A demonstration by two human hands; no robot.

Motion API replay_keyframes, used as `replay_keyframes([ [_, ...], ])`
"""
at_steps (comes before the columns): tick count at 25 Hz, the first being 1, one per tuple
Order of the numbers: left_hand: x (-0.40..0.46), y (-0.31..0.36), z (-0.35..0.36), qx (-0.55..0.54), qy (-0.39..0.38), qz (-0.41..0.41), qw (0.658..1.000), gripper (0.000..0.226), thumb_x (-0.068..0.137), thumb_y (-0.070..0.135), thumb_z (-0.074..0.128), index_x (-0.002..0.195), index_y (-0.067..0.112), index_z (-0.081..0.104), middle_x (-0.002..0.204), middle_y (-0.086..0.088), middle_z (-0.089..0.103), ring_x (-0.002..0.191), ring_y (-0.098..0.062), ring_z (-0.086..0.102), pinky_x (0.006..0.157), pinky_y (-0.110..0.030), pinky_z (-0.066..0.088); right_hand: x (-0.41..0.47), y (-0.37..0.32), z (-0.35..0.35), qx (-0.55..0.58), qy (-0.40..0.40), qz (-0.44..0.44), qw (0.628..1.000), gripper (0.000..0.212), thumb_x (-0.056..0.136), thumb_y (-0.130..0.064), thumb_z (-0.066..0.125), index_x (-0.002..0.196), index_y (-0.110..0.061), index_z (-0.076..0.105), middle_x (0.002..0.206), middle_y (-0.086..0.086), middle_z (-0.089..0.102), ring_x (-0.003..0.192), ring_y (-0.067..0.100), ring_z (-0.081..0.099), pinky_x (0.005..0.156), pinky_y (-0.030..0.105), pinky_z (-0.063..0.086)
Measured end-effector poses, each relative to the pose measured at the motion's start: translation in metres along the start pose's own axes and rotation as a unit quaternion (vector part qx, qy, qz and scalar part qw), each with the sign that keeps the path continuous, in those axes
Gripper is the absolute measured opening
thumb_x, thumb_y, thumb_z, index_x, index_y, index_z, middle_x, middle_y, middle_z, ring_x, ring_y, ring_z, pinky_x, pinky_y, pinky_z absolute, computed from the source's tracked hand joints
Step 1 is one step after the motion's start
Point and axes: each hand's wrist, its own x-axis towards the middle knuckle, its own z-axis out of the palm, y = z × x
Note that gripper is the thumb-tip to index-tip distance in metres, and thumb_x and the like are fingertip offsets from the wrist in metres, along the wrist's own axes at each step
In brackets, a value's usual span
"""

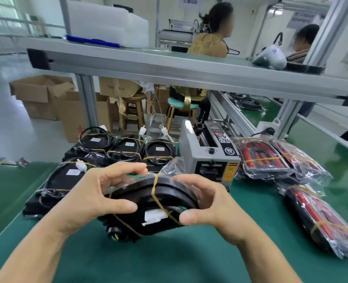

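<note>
Gripping black bundle (148, 203), green mat (169, 260) (boxes (40, 94) behind)

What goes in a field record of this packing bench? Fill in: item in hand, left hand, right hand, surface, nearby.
item in hand: black bundle, bound with yellow rubber bands, clear bag at its far end
left hand: grips the bundle's left side
right hand: holds its right side, at the bag
surface: green mat
nearby: black units behind left; grey machine behind; bagged red-and-black items at right
</note>
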Motion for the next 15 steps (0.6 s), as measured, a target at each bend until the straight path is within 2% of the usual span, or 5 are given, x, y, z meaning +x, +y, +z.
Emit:
replay_keyframes([
  [3,-0.008,-0.001,-0.022,0.016,-0.021,-0.056,0.998,0.061,0.064,0.031,0.081,0.123,0.035,0.064,0.128,0.009,0.063,0.123,-0.009,0.055,0.103,-0.027,0.042,0.026,0.012,0.015,0.072,0.011,-0.006,0.997,0.069,0.062,-0.019,0.083,0.127,-0.008,0.06,0.126,0.019,0.063,0.116,0.032,0.06,0.102,0.045,0.046],
  [7,-0.018,-0.019,-0.049,0.024,-0.005,-0.165,0.986,0.052,0.076,0.029,0.076,0.124,0.039,0.061,0.121,0.013,0.066,0.115,-0.005,0.06,0.094,-0.018,0.043,0.065,0.022,0.032,0.082,0.06,0.037,0.994,0.049,0.075,-0.027,0.08,0.121,-0.02,0.066,0.121,0.004,0.069,0.115,0.022,0.063,0.097,0.037,0.049],
  [9,-0.016,-0.034,-0.049,0.011,0.081,-0.176,0.981,0.035,0.084,0.023,0.072,0.116,0.038,0.067,0.11,0.009,0.072,0.105,-0.01,0.066,0.082,-0.014,0.049,0.088,0.027,0.041,0.059,0.112,0.069,0.99,0.038,0.081,-0.034,0.071,0.117,-0.024,0.068,0.116,0.002,0.071,0.105,0.018,0.067,0.088,0.034,0.053],
  [13,-0.002,-0.071,-0.038,-0.021,0.287,-0.182,0.94,0.025,0.093,0.018,0.06,0.117,0.02,0.069,0.111,0.003,0.072,0.109,-0.018,0.065,0.102,-0.039,0.045,0.125,0.035,0.055,0.044,0.226,0.117,0.966,0.044,0.091,-0.033,0.063,0.132,-0.02,0.053,0.117,-0.004,0.064,0.099,0.013,0.062,0.086,0.034,0.05],
  [15,0.003,-0.084,-0.034,-0.019,0.351,-0.191,0.916,0.029,0.094,0.02,0.059,0.122,0.014,0.066,0.115,0.002,0.069,0.111,-0.015,0.063,0.105,-0.04,0.043,0.131,0.043,0.06,0.06,0.225,0.159,0.959,0.057,0.09,-0.03,0.066,0.14,-0.023,0.037,0.111,-0.006,0.059,0.088,0.01,0.061,0.076,0.037,0.054],
])
